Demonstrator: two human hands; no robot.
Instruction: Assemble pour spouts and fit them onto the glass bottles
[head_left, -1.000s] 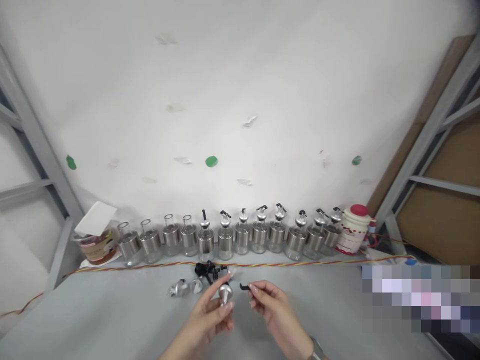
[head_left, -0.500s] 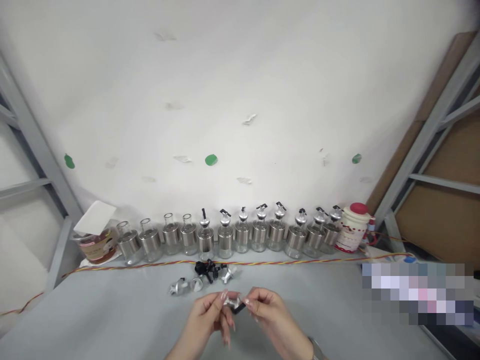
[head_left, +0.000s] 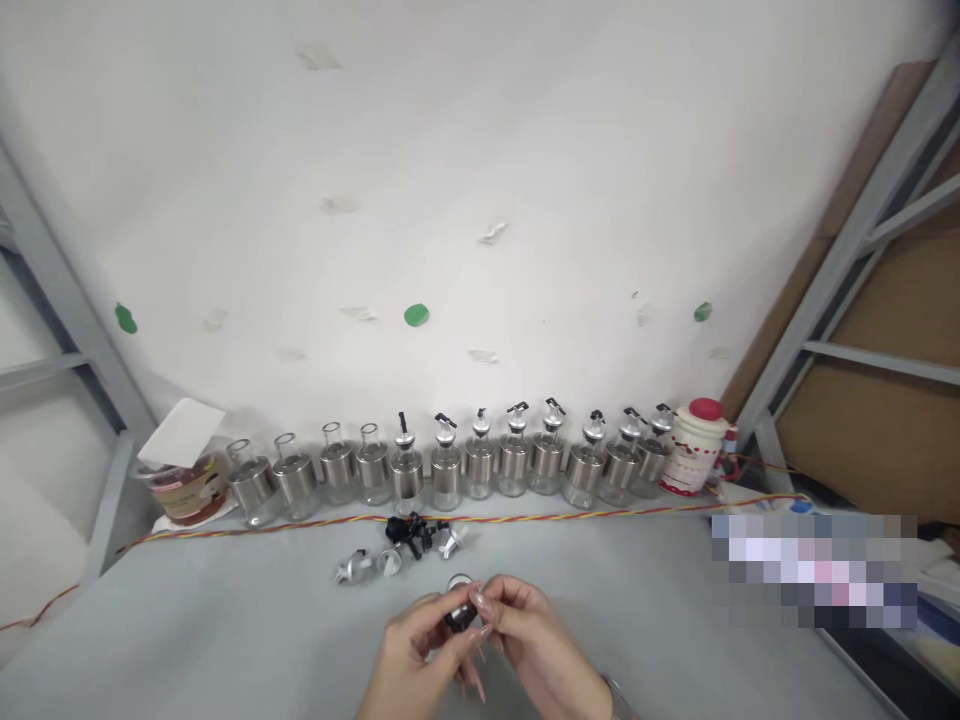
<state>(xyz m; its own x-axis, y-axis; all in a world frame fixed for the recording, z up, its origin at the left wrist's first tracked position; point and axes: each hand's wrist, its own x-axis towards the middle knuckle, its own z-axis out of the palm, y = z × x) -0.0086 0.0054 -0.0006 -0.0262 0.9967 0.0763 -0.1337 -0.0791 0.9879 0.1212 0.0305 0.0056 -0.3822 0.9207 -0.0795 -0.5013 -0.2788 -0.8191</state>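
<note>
The two hands come together now, and both are busy with one shiny pour top. A second ago they are apart: the left hand (head_left: pixel 420 635) has the pour top (head_left: pixel 460 582) and the right hand (head_left: pixel 534 632) has a small bent black piece. Now the fingers almost meet in the middle, low over the tabletop (head_left: pixel 225 625). The pour top is between them, and its round silver end is turned away from the person. The left fingers curl around it and squeeze it. The right thumb and finger pinch its side, so both hands have hold of it. A dark part (head_left: pixel 457 618) shows under the silver end, but I can't tell if that is the bent piece, because the fingers cover so much. It looks like the two bits are being worked on as one thing, not held apart. Just past the hands lie more pour tops (head_left: pixel 354 568) and a heap of black bits (head_left: pixel 409 532). At the back stand four open bottles (head_left: pixel 253 487) and eight bottles with tops on (head_left: pixel 445 472).
</note>
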